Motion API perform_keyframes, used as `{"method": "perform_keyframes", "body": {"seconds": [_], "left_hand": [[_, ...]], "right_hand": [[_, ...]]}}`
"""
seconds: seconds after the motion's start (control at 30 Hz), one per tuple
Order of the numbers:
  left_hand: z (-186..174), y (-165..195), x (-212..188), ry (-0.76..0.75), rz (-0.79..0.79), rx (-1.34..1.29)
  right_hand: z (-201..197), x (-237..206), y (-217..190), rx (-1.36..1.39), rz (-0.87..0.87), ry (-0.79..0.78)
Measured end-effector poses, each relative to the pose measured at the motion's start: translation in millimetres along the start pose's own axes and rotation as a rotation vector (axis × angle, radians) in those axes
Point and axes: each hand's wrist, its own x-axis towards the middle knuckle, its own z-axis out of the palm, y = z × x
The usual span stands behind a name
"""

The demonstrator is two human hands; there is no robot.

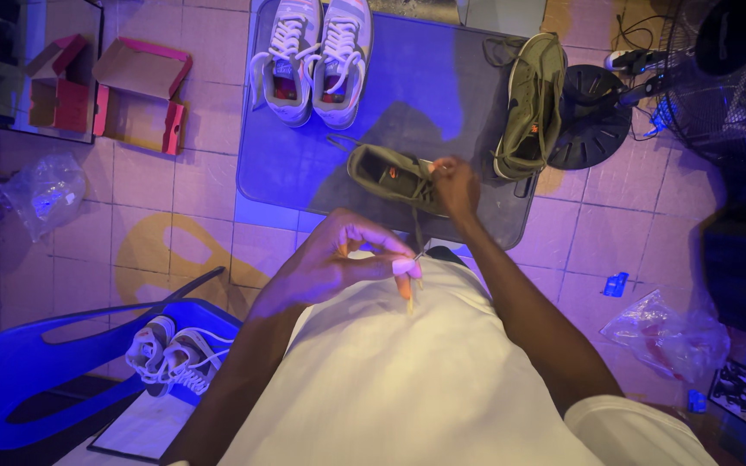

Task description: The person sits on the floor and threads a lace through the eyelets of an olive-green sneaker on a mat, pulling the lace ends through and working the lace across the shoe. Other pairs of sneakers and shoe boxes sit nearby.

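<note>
Tiled floor, grey mat (304,173). Lacing underway: right hand (455,185) grips olive shoe (390,177) at mat's front edge; left hand (338,259) pinches lace (416,250). Next: thread an eyelet.

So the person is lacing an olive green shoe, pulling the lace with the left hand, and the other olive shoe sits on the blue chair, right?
Not quite. The other olive shoe lies on the grey mat, not on the blue chair; the chair carries a pair of white sneakers. The rest holds in the head view: the right hand steadies the olive green shoe while the left hand pulls the lace.
</note>
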Motion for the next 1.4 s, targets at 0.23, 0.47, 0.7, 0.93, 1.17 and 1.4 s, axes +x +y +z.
{"method": "perform_keyframes", "body": {"seconds": [0.23, 0.47, 0.7, 0.93, 1.17, 1.4], "left_hand": [[-1.2, 1.5, -2.6, 0.038, -0.014, 0.019], [-12.2, -0.7, -7.7, 0.117, -0.045, -0.014], [-18.5, 4.6, 13.4, 0.133, -0.049, -0.101], [-23.7, 13.1, 42.0, 0.112, -0.052, -0.035], [-25.5, 10.1, 43.3, 0.176, -0.024, -0.039], [-26.9, 9.0, 31.4, 0.272, 0.208, 0.138]], "right_hand": [[8.1, 28.9, -23.6, -0.057, 0.03, -0.209], [2.6, 29.9, -19.9, 0.49, 0.228, -0.421], [-52.0, 15.1, -22.6, 0.824, 0.305, -0.606], [-47.4, 7.6, -15.1, 0.146, 0.004, -0.63], [-18.3, 7.3, -21.4, -0.07, -0.57, -0.179], [-11.1, 25.5, -30.1, 0.364, -0.221, -0.457]]}}
